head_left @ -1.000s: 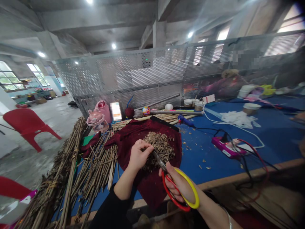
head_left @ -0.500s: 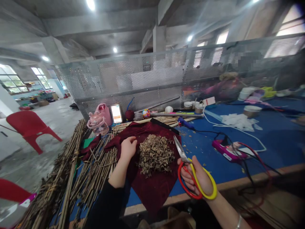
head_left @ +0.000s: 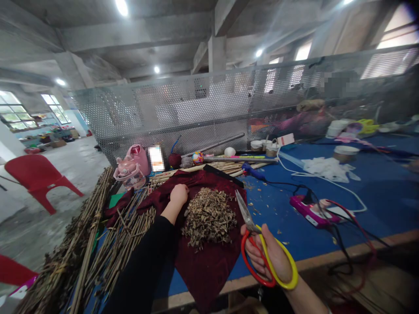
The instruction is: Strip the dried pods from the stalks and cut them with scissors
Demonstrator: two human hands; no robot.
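Two bare hands work over a dark red cloth point(head_left: 209, 272) spread on the blue tabletop point(head_left: 291, 222). On the cloth lies a loose pile of short, dry brown cuttings point(head_left: 209, 213), heaped in its middle. The right hand point(head_left: 271, 255) is to the right of this pile, its fingers closed around the scissors point(head_left: 251, 224), which have one red and one yellow handle loop. Their blades lie close together and point away from the person, next to the pile's right side. The left hand point(head_left: 179, 194) is at the upper left of the pile, over the cloth, with its fingers curled in; whether they have hold of anything, I cannot tell. A black sleeve covers the left forearm.

Left of the cloth, many thin sticks point(head_left: 131, 235) lie side by side, and farther left rests a tied bundle of long dry stems point(head_left: 73, 235). Behind the cloth are a pink container point(head_left: 131, 173), a lit screen point(head_left: 156, 159), a multicoloured ball point(head_left: 197, 157) and a blue tool with a cord point(head_left: 253, 171). A purple power strip point(head_left: 310, 212) sits to the right, near crumpled white material point(head_left: 329, 168). A perforated metal partition point(head_left: 196, 113) stands at the back.
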